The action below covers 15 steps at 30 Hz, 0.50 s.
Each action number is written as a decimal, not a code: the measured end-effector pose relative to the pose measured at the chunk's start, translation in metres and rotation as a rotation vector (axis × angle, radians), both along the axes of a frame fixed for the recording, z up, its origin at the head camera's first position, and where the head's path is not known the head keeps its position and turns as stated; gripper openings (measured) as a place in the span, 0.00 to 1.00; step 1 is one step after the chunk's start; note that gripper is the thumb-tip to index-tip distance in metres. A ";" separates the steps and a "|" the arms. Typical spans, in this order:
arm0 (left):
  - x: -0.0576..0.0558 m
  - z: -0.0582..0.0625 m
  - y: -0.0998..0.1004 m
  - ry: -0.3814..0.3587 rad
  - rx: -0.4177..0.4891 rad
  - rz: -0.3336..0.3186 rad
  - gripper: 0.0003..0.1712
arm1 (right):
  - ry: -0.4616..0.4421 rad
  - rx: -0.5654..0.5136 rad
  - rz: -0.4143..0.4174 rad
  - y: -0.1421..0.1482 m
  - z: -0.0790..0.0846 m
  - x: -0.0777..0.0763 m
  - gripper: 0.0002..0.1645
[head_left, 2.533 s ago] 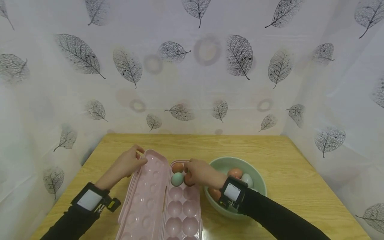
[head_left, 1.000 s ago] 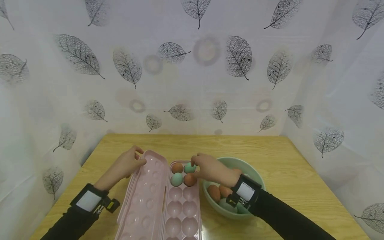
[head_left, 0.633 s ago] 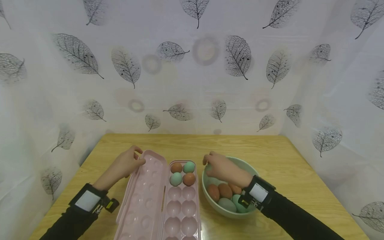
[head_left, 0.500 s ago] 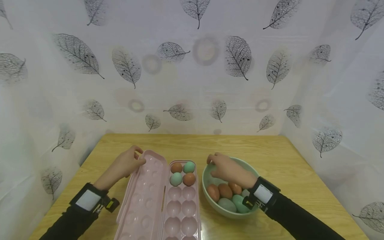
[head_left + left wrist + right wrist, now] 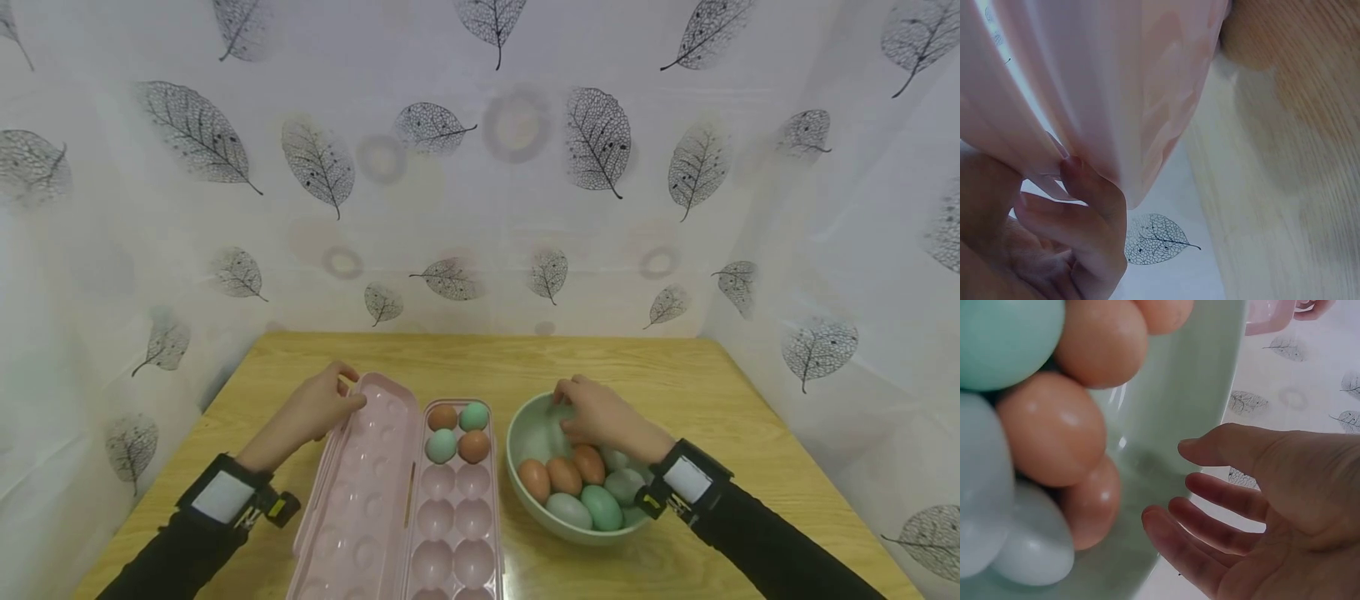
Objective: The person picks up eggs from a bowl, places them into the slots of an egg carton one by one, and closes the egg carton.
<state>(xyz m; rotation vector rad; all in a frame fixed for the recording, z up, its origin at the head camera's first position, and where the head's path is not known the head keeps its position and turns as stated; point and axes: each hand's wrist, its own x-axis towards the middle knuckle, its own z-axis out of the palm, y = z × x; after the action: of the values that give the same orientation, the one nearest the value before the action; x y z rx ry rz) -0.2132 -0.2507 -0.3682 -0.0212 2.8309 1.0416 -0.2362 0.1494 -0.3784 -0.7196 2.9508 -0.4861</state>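
My left hand (image 5: 321, 407) grips the far left edge of the raised lid (image 5: 367, 492) of a pink plastic egg box. In the left wrist view, fingers (image 5: 1094, 197) curl at the lid's edge. The box's base (image 5: 435, 518) holds two brown and two blue-green eggs in its far cups; the visible nearer cups are bare. Over the far side of a pale green bowl (image 5: 536, 435) hovers my right hand (image 5: 607, 421), its fingers spread and holding nothing. Below it lie several brown eggs (image 5: 1054, 428), a green egg (image 5: 602, 507) and pale eggs (image 5: 568, 510).
A wooden table (image 5: 405, 354) carries the box and the bowl, which stand side by side with a narrow gap. Leaf-printed sheeting (image 5: 480, 225) encloses the table at the back and both sides. A camera is strapped to each wrist.
My right hand has let go of an egg at the box's far right cups, then moved right over the bowl. My left hand stays on the lid.
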 end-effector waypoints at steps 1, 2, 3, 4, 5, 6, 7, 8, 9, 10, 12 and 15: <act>0.000 0.000 0.000 -0.001 0.000 0.001 0.31 | -0.009 -0.002 -0.006 0.001 0.000 0.000 0.24; 0.000 0.000 0.000 -0.001 0.000 0.002 0.31 | -0.021 -0.001 -0.012 0.003 0.000 0.000 0.25; 0.000 0.000 0.000 -0.003 0.000 0.004 0.31 | -0.032 -0.001 -0.018 0.004 0.000 0.000 0.26; -0.001 0.000 0.000 -0.004 0.000 0.005 0.31 | -0.038 0.001 -0.022 0.005 0.000 0.001 0.26; -0.001 0.000 0.000 -0.005 0.000 0.005 0.31 | -0.048 0.003 -0.033 0.006 0.000 0.001 0.27; -0.001 0.000 0.000 -0.007 -0.001 0.005 0.31 | -0.055 0.005 -0.041 0.007 -0.001 0.002 0.27; -0.001 0.000 0.001 -0.008 -0.002 0.006 0.31 | -0.062 0.006 -0.048 0.008 -0.001 0.002 0.27; -0.001 0.001 0.001 -0.009 -0.001 0.006 0.31 | -0.070 0.007 -0.053 0.009 -0.002 0.003 0.28; -0.001 0.001 0.001 -0.009 -0.002 0.006 0.31 | -0.078 0.006 -0.063 0.009 -0.002 0.003 0.28; -0.001 0.001 0.001 -0.009 -0.003 0.006 0.31 | -0.086 0.006 -0.073 0.009 -0.003 0.004 0.28; -0.001 0.001 0.002 -0.010 -0.004 0.005 0.31 | -0.100 0.002 -0.088 0.009 -0.004 0.004 0.28; 0.000 0.001 0.001 -0.009 -0.004 0.006 0.31 | -0.103 0.012 -0.106 0.010 -0.006 0.003 0.28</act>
<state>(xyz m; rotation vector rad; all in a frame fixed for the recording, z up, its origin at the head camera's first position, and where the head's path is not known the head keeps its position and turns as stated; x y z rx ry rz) -0.2136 -0.2496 -0.3676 -0.0342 2.8267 1.0343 -0.2333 0.1593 -0.3843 -0.5226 2.9030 -0.4964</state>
